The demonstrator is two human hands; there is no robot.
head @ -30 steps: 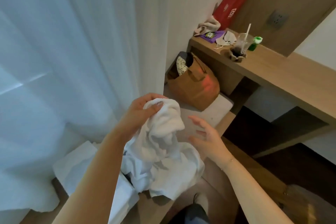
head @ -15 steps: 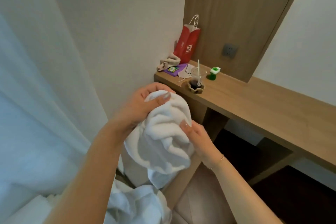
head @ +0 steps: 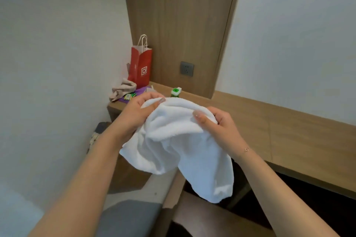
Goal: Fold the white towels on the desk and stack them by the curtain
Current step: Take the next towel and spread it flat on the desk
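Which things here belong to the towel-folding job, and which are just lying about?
Job in hand:
white towel, held up, crumpled
left hand, gripping it
right hand, gripping it
desk

Lying about:
red paper bag
beige cloth
green-capped bottle
wall socket

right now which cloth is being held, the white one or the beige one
The white towel: the left hand and right hand both grip its top edge. The beige cloth lies crumpled on the desk beside the red bag.
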